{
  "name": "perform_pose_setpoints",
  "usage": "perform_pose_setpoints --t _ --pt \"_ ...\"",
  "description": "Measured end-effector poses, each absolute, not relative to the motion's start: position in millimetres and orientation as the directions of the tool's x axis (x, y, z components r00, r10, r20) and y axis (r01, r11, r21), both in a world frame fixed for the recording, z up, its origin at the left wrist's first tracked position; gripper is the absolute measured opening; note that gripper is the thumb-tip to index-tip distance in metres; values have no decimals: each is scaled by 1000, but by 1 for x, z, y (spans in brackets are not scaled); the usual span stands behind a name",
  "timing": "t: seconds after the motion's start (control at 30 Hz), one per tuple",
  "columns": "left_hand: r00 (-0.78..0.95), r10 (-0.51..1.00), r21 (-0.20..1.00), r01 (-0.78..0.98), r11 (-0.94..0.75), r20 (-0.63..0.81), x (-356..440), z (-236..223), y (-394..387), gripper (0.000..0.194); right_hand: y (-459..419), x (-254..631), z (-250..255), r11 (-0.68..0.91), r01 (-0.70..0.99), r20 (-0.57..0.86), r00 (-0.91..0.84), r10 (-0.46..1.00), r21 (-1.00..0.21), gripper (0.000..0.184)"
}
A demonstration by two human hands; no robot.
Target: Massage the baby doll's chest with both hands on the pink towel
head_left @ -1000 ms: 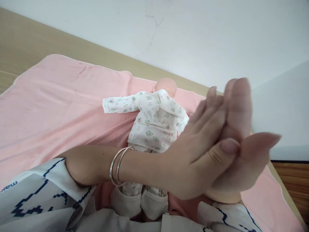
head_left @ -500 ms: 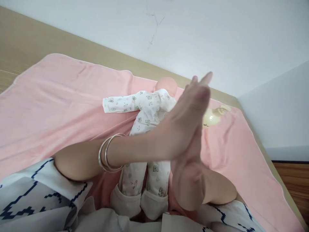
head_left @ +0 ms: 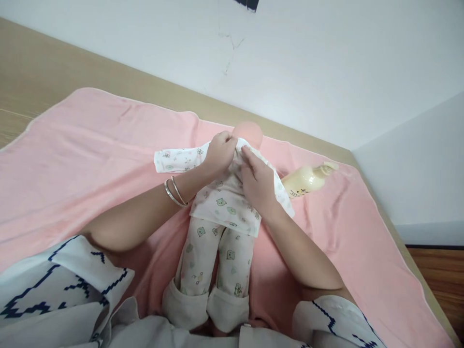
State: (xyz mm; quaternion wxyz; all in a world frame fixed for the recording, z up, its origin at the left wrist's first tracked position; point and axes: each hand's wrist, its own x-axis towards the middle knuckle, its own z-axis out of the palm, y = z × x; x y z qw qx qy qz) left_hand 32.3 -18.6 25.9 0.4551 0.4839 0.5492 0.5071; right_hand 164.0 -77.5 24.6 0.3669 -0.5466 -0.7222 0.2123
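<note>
A baby doll (head_left: 250, 131) lies on its back, dressed in a white baby shirt (head_left: 224, 205) with small printed animals and matching pants (head_left: 198, 246) with wide white cuffs. My left hand (head_left: 220, 153), with two silver bangles on its wrist, is closed on the shirt's upper front just below the doll's head. Beside it, my right hand (head_left: 259, 182) also grips the front of the shirt, its thumb close to the neckline. The fingertips of both hands are partly hidden. One shirt sleeve stretches out to the left; the other lies partly behind my right hand.
A pale yellow pump bottle (head_left: 306, 180) lies on its side right of the doll. Beneath everything a pink blanket (head_left: 119, 125) covers a wooden surface (head_left: 43, 53). A white wall (head_left: 311, 63) rises behind it.
My hands were pressed palm to palm, raised over the doll. They have come apart and down onto the shirt's upper front, and the lower part of the shirt shows now.
</note>
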Motion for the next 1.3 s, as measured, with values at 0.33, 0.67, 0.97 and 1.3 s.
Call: perform_pose_setpoints --t 0.33,0.67,0.97,1.3 --pt "-9 924 805 493 -328 382 22 -29 -21 30 -39 186 -5 466 752 303 -360 883 -466 55" --pt "166 920 648 665 -370 354 15 -35 -24 60 -60 191 -1 320 866 147 -285 947 -383 78" --pt "151 903 609 693 -387 402 16 -39 -23 56 -78 175 6 423 837 119 -408 905 -347 64" --pt "155 890 615 671 -413 429 16 -38 -21 54 -73 172 12 244 936 128 -218 967 -252 69"
